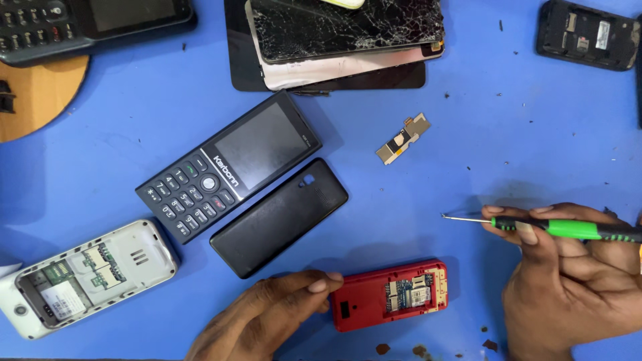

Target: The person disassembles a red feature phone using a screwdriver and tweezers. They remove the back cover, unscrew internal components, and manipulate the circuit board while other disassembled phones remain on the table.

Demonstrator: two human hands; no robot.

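Two hands at the red phone (pixel 389 295), back open, low on the blue desk (pixel 428 187). Left hand (pixel 267 314) fingers rest loosely spread on its left end; right hand (pixel 568 281) fingers pinch a green screwdriver (pixel 568 228) right of it. Light, rigid, probably slippery; exposed board looks fragile, so hold by the edges.

Blue table (pixel 481 140): 2 open-backed phones, red (pixel 389 295), white (pixel 87 277); black keypad phone (pixel 227 166), back cover (pixel 279 217), cracked screens (pixel 344 33).
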